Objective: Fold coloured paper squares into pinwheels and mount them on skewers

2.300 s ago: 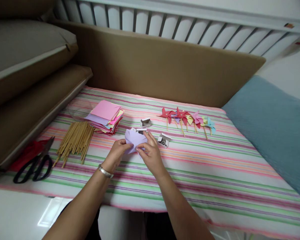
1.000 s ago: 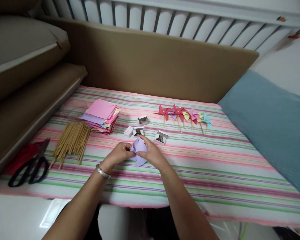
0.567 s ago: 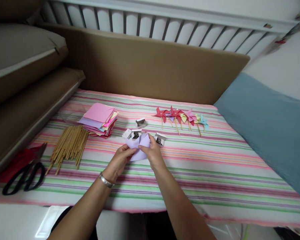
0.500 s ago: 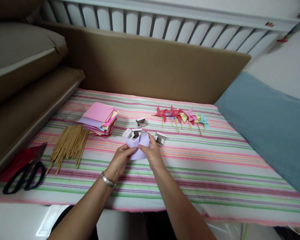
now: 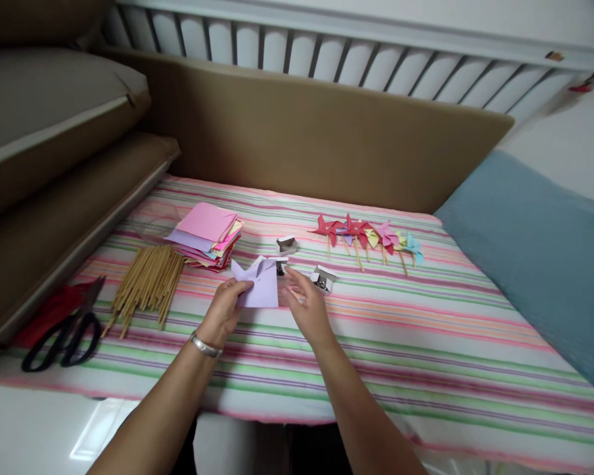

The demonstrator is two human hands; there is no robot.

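The left hand (image 5: 224, 307) pinches the purple paper (image 5: 262, 291) by its left side, thumb on top, above the striped cloth (image 5: 426, 343). The right hand (image 5: 307, 307) has its fingers loosely apart and seems to hold nothing; it is just beside the paper's right edge, near a little open box (image 5: 323, 278) with small shiny bits inside. (Another box (image 5: 282, 266) peeks out from behind the paper.) The step looks like bending the paper's points in: the top looks curled, but the bottom right corner looks flat. The next move seems to call for a soft pinch, with the left thumb holding the curled part down. Pinwheels (image 5: 356, 229) lie farther back, to the right.
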